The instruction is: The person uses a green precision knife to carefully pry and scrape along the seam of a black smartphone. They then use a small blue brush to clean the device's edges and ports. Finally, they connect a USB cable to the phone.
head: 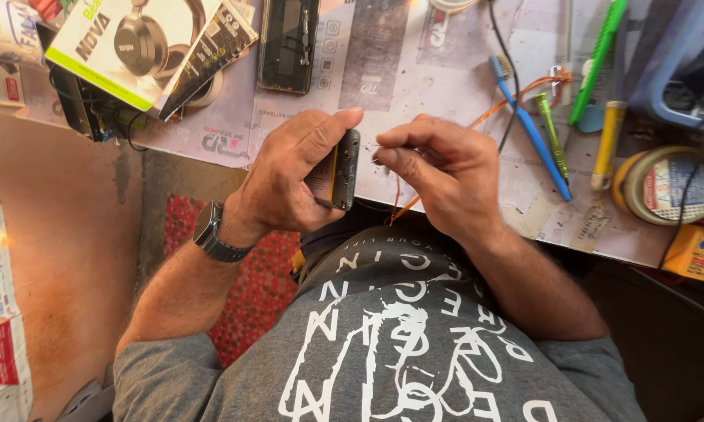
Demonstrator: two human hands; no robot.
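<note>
Head view, read from left to right. At ten o'clock, a headphone box [137, 47] lies at the bench's far-left corner, overlapping a grey work mat [414, 70]. At eleven o'clock, an opened phone frame [288, 43] rests on the mat. Just left of centre, the left hand [289, 184], with a dark wristwatch [215, 233] on its wrist, is closed around a small dark phone [338, 172] held edge-on, the thumb lying along its upper edge and the fingers wrapped behind. The phone is raised over the mat's near edge, above the person's chest. Immediately right of centre, the right hand [446, 176] has thumb and forefinger pinched on a thin metal pin [374, 148], the tip of which meets the side of the phone; what the pin is cannot be told. An orange wire [493, 113] passes beneath this hand toward two o'clock. At two o'clock lie a blue toothbrush [533, 133], a green screwdriver [552, 134] and a yellow-handled tool [606, 144], side by side. At three o'clock, a roll of tape [668, 186] sits near the bench edge.
</note>
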